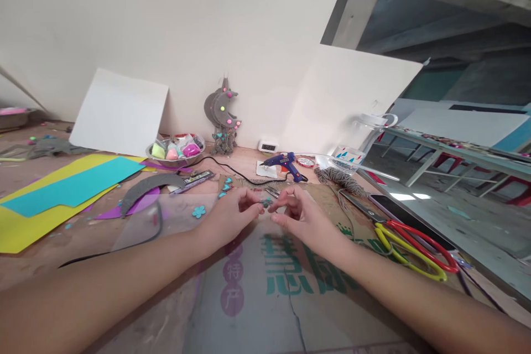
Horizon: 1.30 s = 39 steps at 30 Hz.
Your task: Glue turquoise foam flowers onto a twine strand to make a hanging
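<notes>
My left hand (pixel 227 217) is closed in a pinch on a small grey-green piece (pixel 266 203), too small to make out its kind. Just to its right, my right hand (pixel 307 219) has curved fingers, with thumb and fingertips apart and close to the piece. Both hands are above a cardboard sheet printed with green and purple characters (pixel 286 310). A blue flower cutout (pixel 198 212) lies left of my left hand, and several small blue cutouts (pixel 225 187) lie behind it. Behind my right hand is a blue glue gun (pixel 286 165).
Scissors with red and yellow handles (pixel 415 249), a phone (pixel 409 218) and grey yarn (pixel 342 180) lie at the right. At the left are yellow (pixel 16 235) and blue sheets (pixel 74 185) and a grey crescent (pixel 149 191). A decorated moon (pixel 219 108) stands against the white board.
</notes>
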Motion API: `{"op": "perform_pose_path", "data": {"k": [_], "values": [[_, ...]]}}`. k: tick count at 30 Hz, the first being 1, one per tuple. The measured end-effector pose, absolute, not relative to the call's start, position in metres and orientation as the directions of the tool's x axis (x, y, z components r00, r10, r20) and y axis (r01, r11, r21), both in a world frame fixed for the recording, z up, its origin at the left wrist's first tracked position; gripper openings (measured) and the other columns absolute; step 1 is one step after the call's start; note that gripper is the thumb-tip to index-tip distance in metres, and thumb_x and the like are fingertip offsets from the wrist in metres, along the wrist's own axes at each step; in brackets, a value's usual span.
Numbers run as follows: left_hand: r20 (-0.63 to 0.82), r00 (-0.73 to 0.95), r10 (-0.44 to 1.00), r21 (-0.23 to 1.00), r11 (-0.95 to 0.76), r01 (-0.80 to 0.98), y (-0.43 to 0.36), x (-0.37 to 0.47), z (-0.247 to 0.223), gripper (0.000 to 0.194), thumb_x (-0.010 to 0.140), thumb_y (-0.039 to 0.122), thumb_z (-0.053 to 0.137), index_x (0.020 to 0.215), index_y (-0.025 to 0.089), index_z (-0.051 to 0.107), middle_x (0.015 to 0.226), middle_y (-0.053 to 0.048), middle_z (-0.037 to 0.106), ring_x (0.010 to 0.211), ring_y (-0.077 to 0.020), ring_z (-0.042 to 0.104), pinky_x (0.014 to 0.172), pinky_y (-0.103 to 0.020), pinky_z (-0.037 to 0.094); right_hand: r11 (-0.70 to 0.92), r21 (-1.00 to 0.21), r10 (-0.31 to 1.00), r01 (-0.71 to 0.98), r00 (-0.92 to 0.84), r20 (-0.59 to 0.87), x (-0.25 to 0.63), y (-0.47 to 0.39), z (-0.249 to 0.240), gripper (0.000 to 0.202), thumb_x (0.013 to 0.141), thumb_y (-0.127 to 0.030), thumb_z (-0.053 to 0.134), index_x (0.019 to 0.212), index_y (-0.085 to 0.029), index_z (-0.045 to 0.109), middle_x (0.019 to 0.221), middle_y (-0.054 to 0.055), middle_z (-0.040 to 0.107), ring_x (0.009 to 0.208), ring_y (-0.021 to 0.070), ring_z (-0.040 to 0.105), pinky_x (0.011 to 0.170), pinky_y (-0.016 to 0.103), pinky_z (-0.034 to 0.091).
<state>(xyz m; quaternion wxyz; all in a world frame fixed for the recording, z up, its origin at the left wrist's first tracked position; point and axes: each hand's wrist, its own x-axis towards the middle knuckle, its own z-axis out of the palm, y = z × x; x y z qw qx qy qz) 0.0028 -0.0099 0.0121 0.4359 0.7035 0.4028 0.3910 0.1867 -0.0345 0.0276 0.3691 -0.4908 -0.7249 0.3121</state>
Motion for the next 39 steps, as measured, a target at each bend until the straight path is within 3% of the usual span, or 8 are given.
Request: {"op": "perform_pose_path", "data": {"k": [5, 8, 12, 18, 28, 33, 39], "values": [[0.198, 0.394, 0.898, 0.932, -0.297, 0.207, -0.0084, 0.0025, 0.01, 0.017, 0.077, 0.035, 0.052, 0.078, 0.018, 0.053, 0.08, -0.002, 0.065, 0.074, -0.0153, 0.059, 0.067, -0.026, 0.043, 0.291, -0.838, 0.956, 0.461, -0.177, 0.234, 0.1817, -0.0367, 0.0256, 0.026, 0.079, -0.034, 0.055, 0.099, -0.019, 0.051, 0.059, -0.006, 0.042, 0.053, 0.0102, 0.041, 0.051, 0.023, 0.034], [0.192, 0.428, 0.883, 0.931, -0.302, 0.205, -0.0095, 0.0014, 0.0113, 0.02, 0.077, 0.037, 0.052, 0.079, 0.017, 0.055, 0.082, -0.004, 0.065, 0.077, -0.0163, 0.059, 0.069, -0.028, 0.044, 0.251, -0.841, 0.964, 0.48, -0.207, 0.17, 0.1814, -0.037, 0.0262, 0.021, 0.079, -0.036, 0.053, 0.085, -0.017, 0.059, 0.056, -0.005, 0.04, 0.049, 0.009, 0.036, 0.048, 0.023, 0.03], [0.174, 0.478, 0.861, 0.929, -0.305, 0.21, -0.0108, 0.0011, 0.0129, 0.02, 0.077, 0.036, 0.053, 0.079, 0.016, 0.056, 0.081, -0.004, 0.063, 0.075, -0.0152, 0.058, 0.067, -0.027, 0.044, 0.239, -0.843, 0.966, 0.483, -0.202, 0.159, 0.1814, -0.038, 0.0266, 0.022, 0.08, -0.036, 0.052, 0.072, -0.016, 0.058, 0.052, -0.006, 0.038, 0.046, 0.0081, 0.032, 0.046, 0.022, 0.027], [0.222, 0.451, 0.864, 0.941, -0.311, 0.132, -0.0105, 0.0014, 0.0109, 0.028, 0.074, 0.038, 0.057, 0.093, 0.017, 0.055, 0.091, -0.004, 0.06, 0.081, -0.0145, 0.057, 0.07, -0.026, 0.045, 0.24, -0.842, 0.968, 0.484, -0.187, 0.169, 0.1825, -0.0381, 0.0264, 0.022, 0.08, -0.037, 0.052, 0.072, -0.017, 0.058, 0.051, -0.006, 0.04, 0.047, 0.0086, 0.034, 0.048, 0.023, 0.029], [0.21, 0.425, 0.881, 0.865, -0.37, 0.34, -0.0145, 0.001, 0.0167, 0.019, 0.078, 0.036, 0.051, 0.078, 0.018, 0.059, 0.073, 0.002, 0.06, 0.063, -0.0101, 0.051, 0.056, -0.021, 0.038, 0.307, -0.794, 0.951, 0.525, -0.2, 0.235, 0.1831, -0.0389, 0.0266, 0.02, 0.081, -0.035, 0.05, 0.077, -0.017, 0.059, 0.056, -0.004, 0.045, 0.049, 0.0087, 0.037, 0.048, 0.022, 0.032], [0.218, 0.452, 0.865, 0.847, -0.398, 0.353, -0.0137, 0.0018, 0.0128, 0.018, 0.078, 0.035, 0.05, 0.074, 0.018, 0.056, 0.068, 0.003, 0.057, 0.06, -0.0094, 0.049, 0.054, -0.02, 0.037, 0.35, -0.761, 0.936, 0.546, -0.166, 0.311, 0.1821, -0.0405, 0.0281, 0.019, 0.081, -0.032, 0.05, 0.075, -0.016, 0.059, 0.062, -0.002, 0.051, 0.055, 0.0101, 0.043, 0.051, 0.022, 0.034], [0.21, 0.466, 0.859, 0.845, -0.399, 0.355, -0.0138, 0.0003, 0.0138, 0.019, 0.079, 0.035, 0.049, 0.077, 0.019, 0.058, 0.071, 0.003, 0.059, 0.063, -0.01, 0.051, 0.056, -0.021, 0.038, 0.338, -0.758, 0.941, 0.558, -0.207, 0.267, 0.1835, -0.04, 0.0261, 0.022, 0.083, -0.035, 0.049, 0.076, -0.017, 0.059, 0.059, -0.003, 0.049, 0.052, 0.0093, 0.041, 0.051, 0.022, 0.034]]}}
